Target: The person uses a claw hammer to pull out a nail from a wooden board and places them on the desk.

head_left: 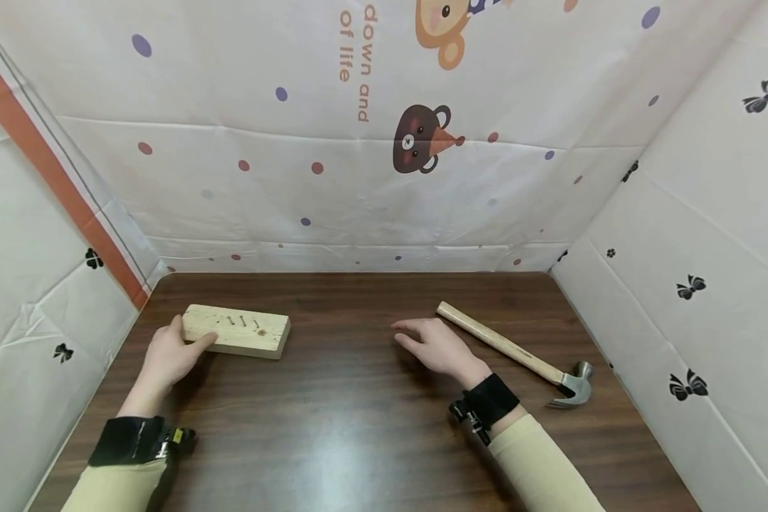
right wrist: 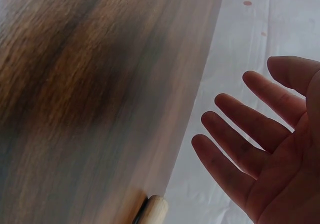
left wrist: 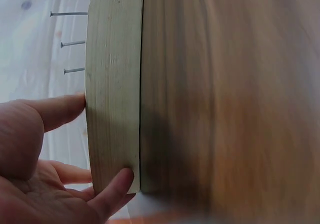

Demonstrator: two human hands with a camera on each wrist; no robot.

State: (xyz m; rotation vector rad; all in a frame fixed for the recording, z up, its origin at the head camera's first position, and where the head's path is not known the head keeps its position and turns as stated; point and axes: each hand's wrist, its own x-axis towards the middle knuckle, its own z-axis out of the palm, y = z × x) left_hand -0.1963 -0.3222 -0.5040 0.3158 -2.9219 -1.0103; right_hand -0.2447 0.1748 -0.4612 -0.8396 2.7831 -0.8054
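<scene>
At the table's left side lies a pale wooden block (head_left: 230, 340) with several thin nails (left wrist: 74, 44) standing in its top face. My left hand (head_left: 168, 353) grips the block's left end. In the left wrist view its thumb rests on the nailed face and a fingertip (left wrist: 121, 179) lies on the side near the end. Away to the right, my right hand (head_left: 440, 346) hovers over the table, fingers extended and holding nothing. A claw hammer (head_left: 502, 346) with a wooden handle lies just beyond that hand, its metal head toward the right edge.
The brown wood-grain table (head_left: 339, 398) reaches back to a white printed sheet (head_left: 358, 206). More white sheets hang along both sides. In the right wrist view the rounded end of the hammer handle (right wrist: 155, 210) shows at the bottom.
</scene>
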